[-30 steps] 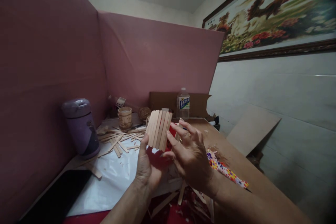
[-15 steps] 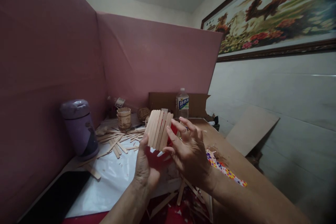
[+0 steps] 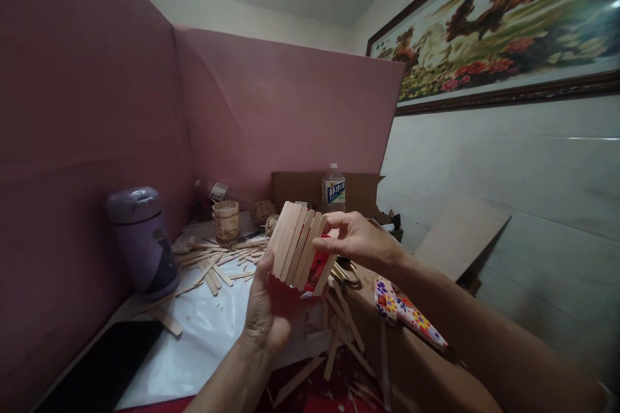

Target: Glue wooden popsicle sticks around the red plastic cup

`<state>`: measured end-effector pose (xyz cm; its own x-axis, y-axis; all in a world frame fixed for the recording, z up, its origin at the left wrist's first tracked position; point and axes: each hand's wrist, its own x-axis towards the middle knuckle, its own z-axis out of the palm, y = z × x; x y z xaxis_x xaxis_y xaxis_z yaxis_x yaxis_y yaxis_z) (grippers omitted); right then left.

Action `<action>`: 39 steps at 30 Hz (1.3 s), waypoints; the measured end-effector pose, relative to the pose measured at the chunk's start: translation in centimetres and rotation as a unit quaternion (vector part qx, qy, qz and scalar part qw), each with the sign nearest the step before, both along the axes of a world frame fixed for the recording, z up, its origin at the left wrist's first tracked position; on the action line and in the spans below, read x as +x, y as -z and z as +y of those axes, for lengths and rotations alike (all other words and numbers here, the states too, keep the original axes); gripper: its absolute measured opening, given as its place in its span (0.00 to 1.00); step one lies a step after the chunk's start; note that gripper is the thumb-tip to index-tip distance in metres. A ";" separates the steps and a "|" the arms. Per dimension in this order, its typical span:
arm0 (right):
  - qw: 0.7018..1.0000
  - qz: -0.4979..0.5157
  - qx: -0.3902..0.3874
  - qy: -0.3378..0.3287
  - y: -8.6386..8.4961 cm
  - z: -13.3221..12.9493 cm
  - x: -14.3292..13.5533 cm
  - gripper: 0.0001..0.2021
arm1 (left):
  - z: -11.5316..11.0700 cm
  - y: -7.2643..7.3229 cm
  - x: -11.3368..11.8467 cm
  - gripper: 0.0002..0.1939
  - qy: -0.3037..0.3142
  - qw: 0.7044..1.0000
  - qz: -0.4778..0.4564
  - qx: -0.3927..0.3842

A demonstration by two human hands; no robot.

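Wooden craft sticks (image 3: 292,244) stand side by side around a red container (image 3: 318,268), whose red side shows on the right between the sticks. My left hand (image 3: 266,313) is closed around the container from the left and below, thumb on the sticks. At the upper right edge, my right hand (image 3: 353,235) pinches thumb and fingers around a stick at the rim. Below my right forearm lies a tool with a flower-patterned cover (image 3: 409,313). Gold-handled scissors (image 3: 352,273) rest just behind the container, partly hidden.
Loose craft sticks (image 3: 213,271) lie on white sheeting at the left, more near the front. A purple flask (image 3: 143,242), a dark flat slab (image 3: 101,364), a small stick-covered cup (image 3: 226,221) and a clear bottle (image 3: 334,188) stand around. Pink panels (image 3: 285,103) enclose the back and left.
My right hand has gone from spread fingers beside the container to a pinch at its upper right edge. The container has turned, showing more red side. The scissors have come into view.
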<state>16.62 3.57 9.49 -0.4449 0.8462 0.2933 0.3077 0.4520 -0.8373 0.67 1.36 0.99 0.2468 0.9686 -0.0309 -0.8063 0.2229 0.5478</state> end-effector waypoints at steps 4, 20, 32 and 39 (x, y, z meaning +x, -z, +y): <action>0.999 0.037 -0.027 -0.001 0.2 -0.2 0.0 0.17 | 0.0 -0.1 0.1 0.25 -0.007 1.000 0.000 -0.002; 0.999 0.032 -0.023 0.020 -0.1 -0.8 -0.2 0.11 | 0.1 0.3 0.1 0.25 0.006 1.000 0.003 -0.001; 0.996 0.077 -0.047 0.015 0.4 0.2 -0.4 0.16 | 0.3 0.6 0.1 0.24 0.003 1.000 0.005 -0.011; 0.933 -0.051 0.303 0.190 1.7 -1.0 -0.4 0.11 | 0.5 0.7 -0.2 0.26 0.005 0.998 -0.040 -0.042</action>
